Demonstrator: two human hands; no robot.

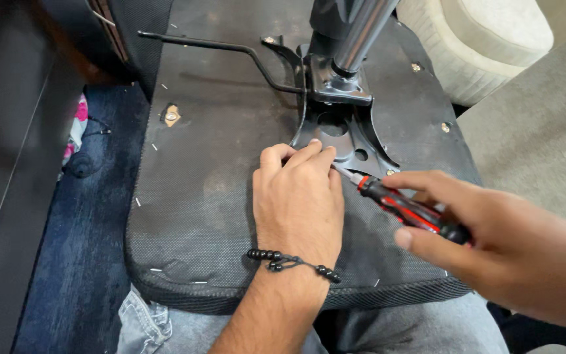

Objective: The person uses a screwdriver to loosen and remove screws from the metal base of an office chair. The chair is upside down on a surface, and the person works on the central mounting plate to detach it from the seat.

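Right hand [492, 242] is clamping a red-black screwdriver [409, 211]; left hand [299, 196], fingers together, is pressing the metal bracket [348, 141] near the seat underside [217, 164] centre.

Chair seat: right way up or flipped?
Flipped. The chair seat shows its black underside, with the metal mounting plate and chrome column facing the camera.

Both forearms are bare, with no sleeves in view. The left hand [299, 196] has a bracelet [293, 262] of small round black beads on a dark cord, knotted loosely at the wrist. The right hand [492, 242] wears no ring or band that shows. Faded blue-grey jeans [158, 328] cover the legs, with a frayed, worn patch on the left thigh.
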